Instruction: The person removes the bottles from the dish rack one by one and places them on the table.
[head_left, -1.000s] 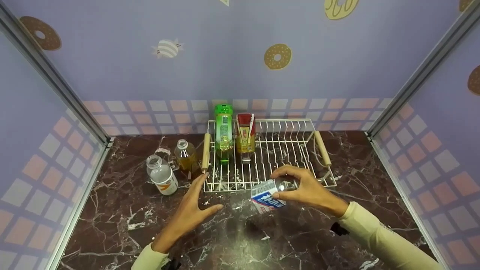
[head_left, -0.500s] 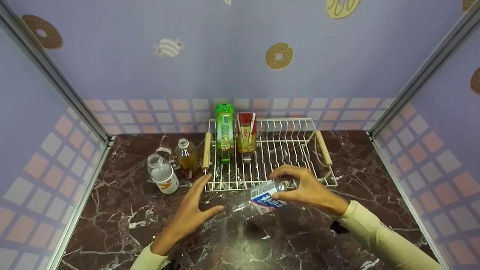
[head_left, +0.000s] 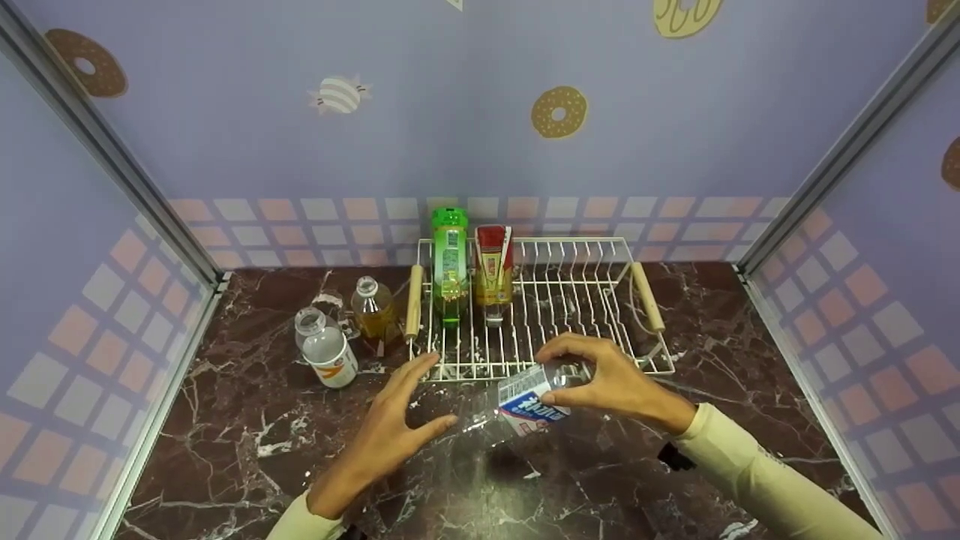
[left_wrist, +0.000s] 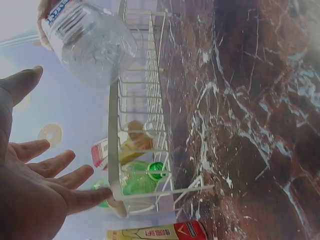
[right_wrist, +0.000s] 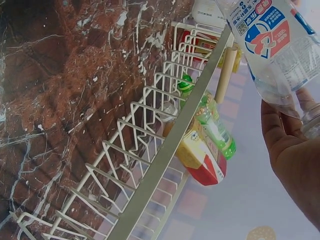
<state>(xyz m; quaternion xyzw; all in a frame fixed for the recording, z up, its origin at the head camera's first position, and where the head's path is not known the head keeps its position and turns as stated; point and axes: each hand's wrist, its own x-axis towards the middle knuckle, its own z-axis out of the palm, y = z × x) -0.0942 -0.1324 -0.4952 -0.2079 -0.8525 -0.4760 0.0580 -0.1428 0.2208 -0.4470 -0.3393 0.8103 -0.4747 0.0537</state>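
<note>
My right hand point(head_left: 615, 382) grips a clear plastic bottle point(head_left: 531, 405) near its neck, thumb on one side and fingers on the other. The bottle has a white, blue and red label and lies tilted in the air before the rack's front edge, its base towards my left hand point(head_left: 394, 424). That hand is spread, fingers and thumb apart, beside the bottle's base. In the left wrist view a gap shows between the left fingers and the bottle point(left_wrist: 95, 45). Inside the white wire rack point(right_wrist: 172, 145), a green bottle point(head_left: 450, 262) and a red-and-yellow bottle point(head_left: 493, 270) stand upside down.
Left of the rack, a clear bottle with a white-and-orange label point(head_left: 330, 360) and an amber-coloured bottle point(head_left: 373, 315) stand uncapped on the dark marbled counter point(head_left: 247, 450). The rack has wooden handles point(head_left: 646, 296) at both ends. A patterned wall point(head_left: 450, 150) rises behind.
My left hand has shifted a little to the right, closer to the bottle's base. The bottle has tilted and turned slightly in my right hand, which has hardly moved.
</note>
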